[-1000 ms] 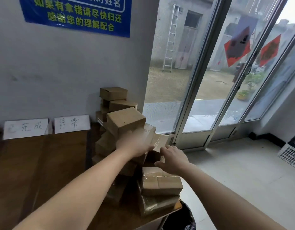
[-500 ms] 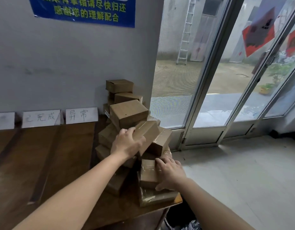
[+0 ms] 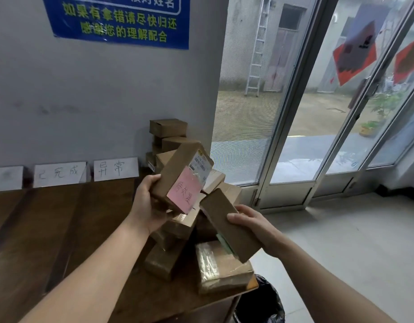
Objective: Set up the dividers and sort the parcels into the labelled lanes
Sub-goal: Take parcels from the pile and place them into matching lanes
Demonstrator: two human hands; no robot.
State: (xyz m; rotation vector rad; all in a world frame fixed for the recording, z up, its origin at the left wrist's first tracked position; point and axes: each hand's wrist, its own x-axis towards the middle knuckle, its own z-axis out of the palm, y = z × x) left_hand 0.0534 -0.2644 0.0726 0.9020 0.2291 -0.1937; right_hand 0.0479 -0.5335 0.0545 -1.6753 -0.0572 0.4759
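Sorting's barely started, I'd say. The left hand grips a pink-tagged parcel just above the pile, and the right hand clamps a darker parcel at the pile's right. The lane labels stand left of the pile, and nearly everything's unsorted.

We see a dark wooden worktop butted against the wall, with three white paper cards stood along its back edge: a blurred card far left, then the 已完成 card, then the 异常 card. Two dark strips lie on it running back to front: the near strip starts between the two legible cards, the far strip sits further left. The right end carries a loose heap of cardboard parcels, highest at the wall, and a tape-wrapped parcel lies at the front right corner.
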